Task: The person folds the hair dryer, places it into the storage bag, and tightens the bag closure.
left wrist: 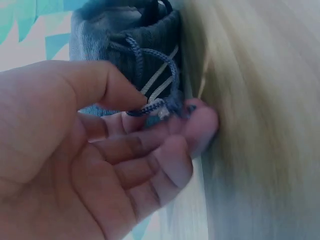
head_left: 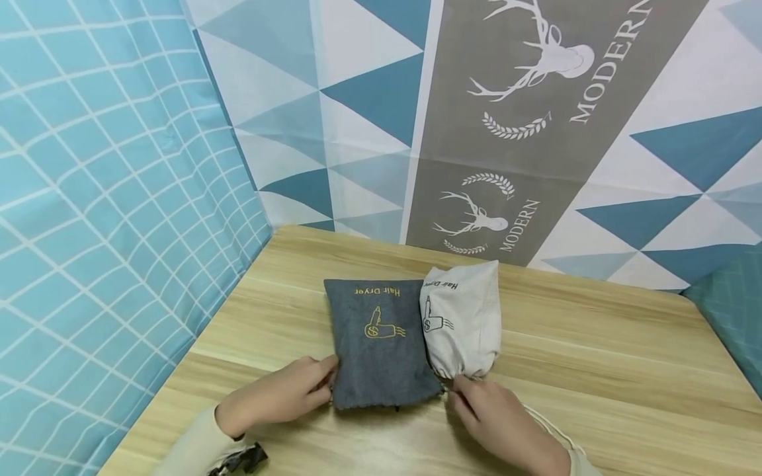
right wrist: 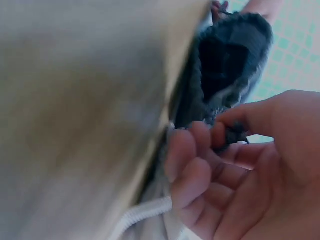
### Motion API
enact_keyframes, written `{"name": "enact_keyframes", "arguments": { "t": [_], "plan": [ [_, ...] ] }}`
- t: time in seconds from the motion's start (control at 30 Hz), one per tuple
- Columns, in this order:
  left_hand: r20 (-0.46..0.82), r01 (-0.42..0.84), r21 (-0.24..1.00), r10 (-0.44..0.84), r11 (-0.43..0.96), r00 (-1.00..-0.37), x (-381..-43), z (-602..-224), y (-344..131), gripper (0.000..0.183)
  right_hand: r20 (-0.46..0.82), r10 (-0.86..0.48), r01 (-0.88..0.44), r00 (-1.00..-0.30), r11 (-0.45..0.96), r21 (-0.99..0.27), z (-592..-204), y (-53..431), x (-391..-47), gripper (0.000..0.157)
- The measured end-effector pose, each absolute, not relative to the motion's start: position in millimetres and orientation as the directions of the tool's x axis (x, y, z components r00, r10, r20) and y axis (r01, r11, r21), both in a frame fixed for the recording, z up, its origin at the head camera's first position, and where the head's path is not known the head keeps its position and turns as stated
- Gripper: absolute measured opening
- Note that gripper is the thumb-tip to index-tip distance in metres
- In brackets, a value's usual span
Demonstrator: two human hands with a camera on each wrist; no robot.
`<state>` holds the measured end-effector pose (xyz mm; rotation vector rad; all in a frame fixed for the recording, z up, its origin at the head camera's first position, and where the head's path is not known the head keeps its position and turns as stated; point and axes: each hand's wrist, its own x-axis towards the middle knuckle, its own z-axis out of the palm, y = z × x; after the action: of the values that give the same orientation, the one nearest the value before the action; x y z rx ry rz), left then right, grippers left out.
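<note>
A dark grey drawstring bag [head_left: 381, 363], printed with a yellow hair dryer and upside-down "Hair Dryer" lettering, lies on the table, its mouth facing me. My left hand [head_left: 292, 390] is at the mouth's left corner, where thumb and finger pinch the knotted blue-grey drawstring [left wrist: 174, 102]. At the right corner my right hand [head_left: 500, 416] pinches the other dark drawstring knot [right wrist: 235, 135]. The mouth gapes in the right wrist view; its inside is dark. A white drawstring bag [head_left: 470, 330] with black print leans against the grey bag, gathered at its near end.
The wooden table [head_left: 595, 370] runs to a patterned backdrop [head_left: 369, 119] behind and a blue checked cloth [head_left: 119, 165] on the left. Green cloth [head_left: 726, 311] hangs at the right edge. The white bag's cord [head_left: 550, 426] trails past my right wrist.
</note>
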<state>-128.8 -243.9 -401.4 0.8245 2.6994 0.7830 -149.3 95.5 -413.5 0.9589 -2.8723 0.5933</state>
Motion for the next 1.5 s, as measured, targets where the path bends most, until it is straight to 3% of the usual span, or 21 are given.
{"name": "enact_keyframes", "arguments": {
  "t": [0.33, 0.5, 0.83, 1.17, 1.5],
  "plan": [
    [0.055, 0.485, 0.574, 0.560, 0.660, -0.827, -135.6, -392.3, -259.1, 0.011, 0.286, -0.501, -0.577, -0.817, 0.706, -0.411, -387.1, 110.8, -164.3, 0.017],
    [0.100, 0.499, 0.577, 0.550, 0.647, -0.829, -137.6, -387.4, -263.5, 0.010, 0.256, -0.486, -0.549, -0.836, 0.714, -0.436, -382.3, 117.6, -166.3, 0.017],
    [0.069, 0.430, 0.587, 0.487, 0.686, -0.871, -139.2, -376.2, -275.1, 0.008, 0.203, -0.482, -0.517, -0.852, 0.721, -0.461, -374.6, 128.7, -171.9, 0.024],
    [0.018, 0.398, 0.601, 0.487, 0.693, -0.873, -133.9, -372.6, -291.8, 0.014, 0.212, -0.515, -0.551, -0.830, 0.699, -0.456, -364.5, 142.7, -171.4, 0.026],
    [0.079, 0.417, 0.583, 0.462, 0.697, -0.883, -122.1, -381.4, -309.5, 0.016, 0.175, -0.544, -0.539, -0.821, 0.637, -0.551, -366.8, 162.8, -167.5, 0.026]
  ]
}}
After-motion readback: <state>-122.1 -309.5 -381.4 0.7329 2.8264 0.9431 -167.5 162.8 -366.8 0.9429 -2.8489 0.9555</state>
